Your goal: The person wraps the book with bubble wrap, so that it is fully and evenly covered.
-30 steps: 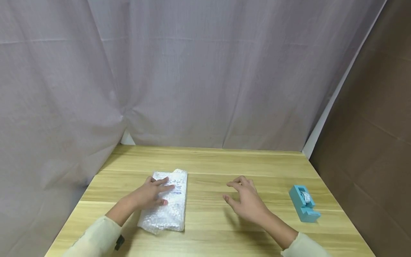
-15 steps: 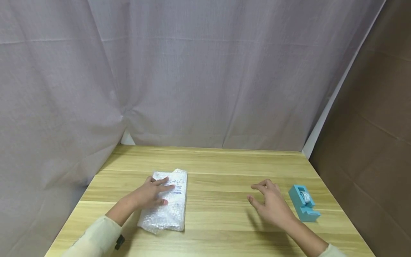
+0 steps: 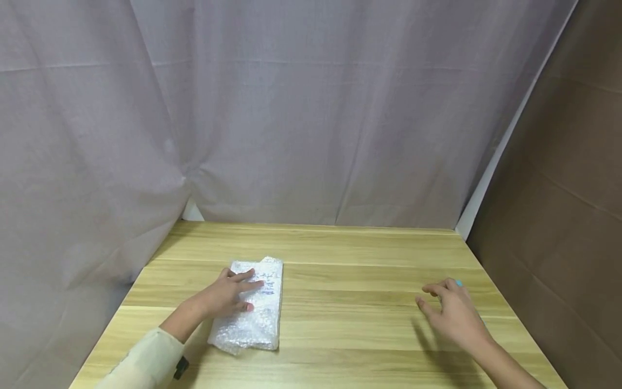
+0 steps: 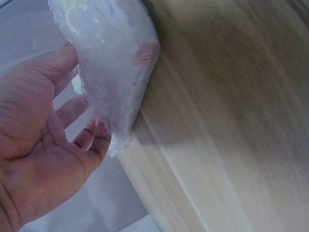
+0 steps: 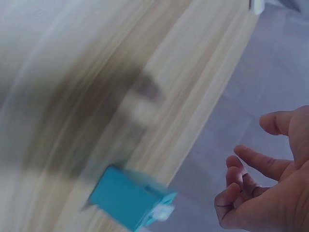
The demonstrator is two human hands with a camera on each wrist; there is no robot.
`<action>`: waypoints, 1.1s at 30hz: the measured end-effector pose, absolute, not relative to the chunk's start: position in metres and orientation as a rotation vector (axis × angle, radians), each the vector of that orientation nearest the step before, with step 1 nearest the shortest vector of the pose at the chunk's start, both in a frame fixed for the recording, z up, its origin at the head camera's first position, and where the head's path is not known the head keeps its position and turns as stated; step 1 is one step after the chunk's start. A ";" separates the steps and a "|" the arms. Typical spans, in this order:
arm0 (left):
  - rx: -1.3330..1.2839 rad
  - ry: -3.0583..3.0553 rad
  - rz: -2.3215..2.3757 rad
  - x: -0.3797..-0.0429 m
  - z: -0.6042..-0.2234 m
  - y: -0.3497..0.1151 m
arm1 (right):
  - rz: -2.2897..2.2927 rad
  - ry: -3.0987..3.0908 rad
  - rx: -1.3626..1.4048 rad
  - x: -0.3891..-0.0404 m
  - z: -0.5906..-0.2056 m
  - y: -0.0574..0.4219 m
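Observation:
A flat package in bubble wrap [image 3: 259,319], with blue handwriting on its top, lies on the left part of the table. My left hand [image 3: 225,294] rests on it with fingers spread; the left wrist view shows the fingertips touching the wrap [image 4: 116,63]. My right hand [image 3: 457,316] hovers over the right side of the table, thumb and fingers apart and loosely bent, with nothing held. It hides most of a blue tape dispenser [image 3: 459,283] in the head view. In the right wrist view the tape dispenser [image 5: 128,198] stands on the table, apart from the fingers.
The wooden table [image 3: 340,324] meets a grey curtain [image 3: 311,135] along its back and left. A brown panel [image 3: 559,216] rises on the right side. A small black object [image 3: 181,367] shows beside the left sleeve.
My right hand has moved right across the table, from near the middle to in front of the tape dispenser, now mostly covering it. The left hand and the package have stayed put.

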State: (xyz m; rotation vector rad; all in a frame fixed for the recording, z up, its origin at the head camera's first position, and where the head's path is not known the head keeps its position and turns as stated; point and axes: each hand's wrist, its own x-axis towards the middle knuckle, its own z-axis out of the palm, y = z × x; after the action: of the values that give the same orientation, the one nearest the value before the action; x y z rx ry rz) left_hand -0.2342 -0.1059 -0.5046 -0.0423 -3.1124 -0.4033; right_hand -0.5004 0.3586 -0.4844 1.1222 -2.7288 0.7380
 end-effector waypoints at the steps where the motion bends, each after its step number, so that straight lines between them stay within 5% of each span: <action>1: -0.040 -3.113 -0.411 -0.234 -0.505 -0.106 | 0.726 -2.736 1.117 -0.503 -0.485 0.363; 21: -0.099 -3.094 -0.278 -0.233 -0.505 -0.105 | 0.517 -2.978 0.875 -0.556 -0.511 0.439; 33: -0.175 -2.969 -0.349 -0.243 -0.561 -0.144 | 0.794 -3.170 0.827 -0.568 -0.524 0.446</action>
State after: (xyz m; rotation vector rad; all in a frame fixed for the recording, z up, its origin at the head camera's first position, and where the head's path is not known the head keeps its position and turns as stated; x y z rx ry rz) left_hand -0.2435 -0.1444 -0.5611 -0.1746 -2.9688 -0.3492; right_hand -0.5678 0.4456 -0.5244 0.8267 -3.1701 0.7935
